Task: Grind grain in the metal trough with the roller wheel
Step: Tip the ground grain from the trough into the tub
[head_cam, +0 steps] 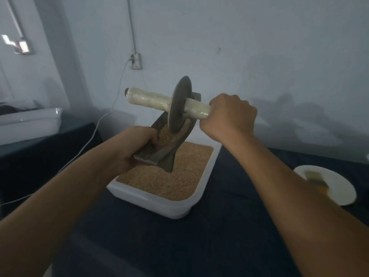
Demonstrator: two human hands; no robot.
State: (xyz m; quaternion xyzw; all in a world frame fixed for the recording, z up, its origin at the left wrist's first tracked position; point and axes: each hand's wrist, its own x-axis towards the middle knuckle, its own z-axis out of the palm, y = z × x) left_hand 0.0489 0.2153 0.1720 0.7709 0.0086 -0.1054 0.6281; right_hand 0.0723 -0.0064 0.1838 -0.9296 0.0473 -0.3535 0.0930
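Observation:
A dark metal trough (166, 154) is lifted and tilted above a white tub (175, 206) full of brown grain (169, 176). My left hand (131, 148) grips the trough's near end. Some grain lies inside the trough (165, 134). The roller wheel (180, 104), a dark metal disc on a pale wrapped axle handle (147, 99), stands with its lower edge in the trough. My right hand (229, 116) grips the right end of the axle. The left end of the axle is free.
The tub stands on a dark blue cloth (219, 236) covering the table. A white plate (335, 188) with a brush on it lies at the right. A white basin (28, 122) is at the left, and a white cable (93, 132) runs from a wall socket.

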